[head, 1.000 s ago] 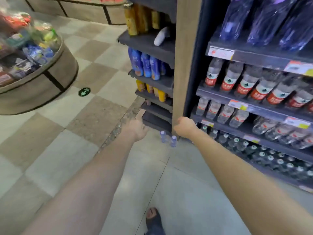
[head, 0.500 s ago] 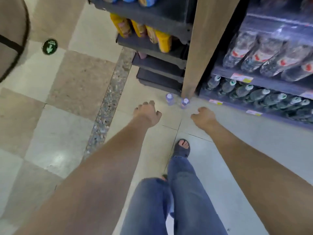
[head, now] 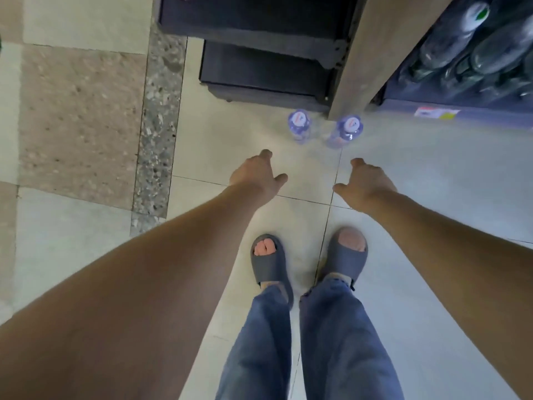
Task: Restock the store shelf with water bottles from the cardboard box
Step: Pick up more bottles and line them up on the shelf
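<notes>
Two small clear water bottles with purple labels stand upright on the floor, the left bottle and the right bottle, just in front of a wooden shelf post. My left hand hovers a little short of the left bottle, fingers loosely spread, holding nothing. In the same way my right hand hangs short of the right bottle, empty. Neither hand touches a bottle. The bottom shelf at upper right holds several lying bottles. No cardboard box is in view.
A dark low shelf base sits left of the post. My feet in grey slippers stand on pale floor tiles directly below the hands. A speckled stone strip runs down the floor at left.
My view has tilted down sharply from the shelves to the floor. Both hands have dropped toward the two bottles, and my feet now stand side by side.
</notes>
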{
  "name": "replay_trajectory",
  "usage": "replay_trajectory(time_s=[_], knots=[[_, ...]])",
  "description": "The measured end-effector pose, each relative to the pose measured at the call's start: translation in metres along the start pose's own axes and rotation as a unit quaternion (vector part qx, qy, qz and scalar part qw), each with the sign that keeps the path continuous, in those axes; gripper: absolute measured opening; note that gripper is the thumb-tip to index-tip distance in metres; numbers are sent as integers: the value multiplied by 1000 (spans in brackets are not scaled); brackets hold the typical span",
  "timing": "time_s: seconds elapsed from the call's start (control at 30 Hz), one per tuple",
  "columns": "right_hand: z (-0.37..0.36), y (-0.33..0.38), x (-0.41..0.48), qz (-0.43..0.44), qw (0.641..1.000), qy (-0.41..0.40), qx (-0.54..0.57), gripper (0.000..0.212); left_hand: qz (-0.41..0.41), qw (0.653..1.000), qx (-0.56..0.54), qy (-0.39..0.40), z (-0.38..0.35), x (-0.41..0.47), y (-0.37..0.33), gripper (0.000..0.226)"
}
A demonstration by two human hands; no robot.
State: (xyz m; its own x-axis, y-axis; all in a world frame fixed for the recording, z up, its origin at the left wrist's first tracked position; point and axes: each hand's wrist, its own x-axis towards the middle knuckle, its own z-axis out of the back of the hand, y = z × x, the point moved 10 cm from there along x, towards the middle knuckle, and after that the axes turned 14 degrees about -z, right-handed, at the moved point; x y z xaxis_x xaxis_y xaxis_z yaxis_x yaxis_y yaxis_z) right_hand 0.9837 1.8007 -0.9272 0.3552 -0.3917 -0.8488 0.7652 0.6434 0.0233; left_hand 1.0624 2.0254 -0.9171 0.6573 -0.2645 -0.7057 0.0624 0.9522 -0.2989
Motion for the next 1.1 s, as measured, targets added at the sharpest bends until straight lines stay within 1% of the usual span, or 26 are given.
replay_trajectory(time_s=[0.07, 0.13, 0.2, 0.27, 0.33, 0.4, 0.47, 0.53, 0.6, 0.67, 0.77, 0.83, 0.9, 1.0, 1.1], knots=[[-14, 11, 32, -8, 999, -7, 32, 70, -12, 1000, -9, -8, -14, 36, 1, 73], [-21, 17, 63, -27, 995, -18, 90, 70, -33, 998, -37, -29, -25, 69, 1, 78], [-25, 16, 94, -50, 985, -31, 165, 69, -53, 995, -66, -55, -33, 96, -1, 83], [-24, 13, 119, -63, 970, -57, 226, 70, -52, 990, -107, -77, -42, 119, 3, 96], [-17, 10, 139, -57, 955, -92, 276, 75, -44, 980, -168, -96, -49, 142, 11, 110], [-13, 8, 158, -36, 940, -105, 322, 82, -51, 971, -209, -103, -52, 164, 17, 116], [-12, 14, 171, 9, 935, -95, 341, 72, -86, 970, -206, -100, -51, 180, 15, 120], [-13, 17, 181, 39, 932, -88, 350, 64, -126, 971, -176, -103, -46, 191, 10, 116], [-16, 17, 187, 48, 918, -80, 386, 66, -155, 966, -168, -121, -41, 198, 6, 96], [-18, 17, 189, 48, 910, -81, 404, 66, -169, 959, -179, -140, -36, 202, 3, 76], [-17, 17, 189, 56, 911, -97, 398, 59, -172, 961, -167, -140, -33, 205, -4, 62], [-15, 14, 186, 49, 903, -95, 417, 48, -167, 964, -164, -129, -35, 203, -8, 58], [-13, 12, 178, 47, 898, -91, 429, 44, -160, 964, -169, -125, -35, 194, -9, 58], [-10, 13, 155, 66, 897, -79, 429, 49, -181, 961, -170, -121, -31, 171, -18, 58], [3, 12, 112, 85, 894, -75, 433, 54, -201, 959, -166, -114, -15, 133, -35, 58]])
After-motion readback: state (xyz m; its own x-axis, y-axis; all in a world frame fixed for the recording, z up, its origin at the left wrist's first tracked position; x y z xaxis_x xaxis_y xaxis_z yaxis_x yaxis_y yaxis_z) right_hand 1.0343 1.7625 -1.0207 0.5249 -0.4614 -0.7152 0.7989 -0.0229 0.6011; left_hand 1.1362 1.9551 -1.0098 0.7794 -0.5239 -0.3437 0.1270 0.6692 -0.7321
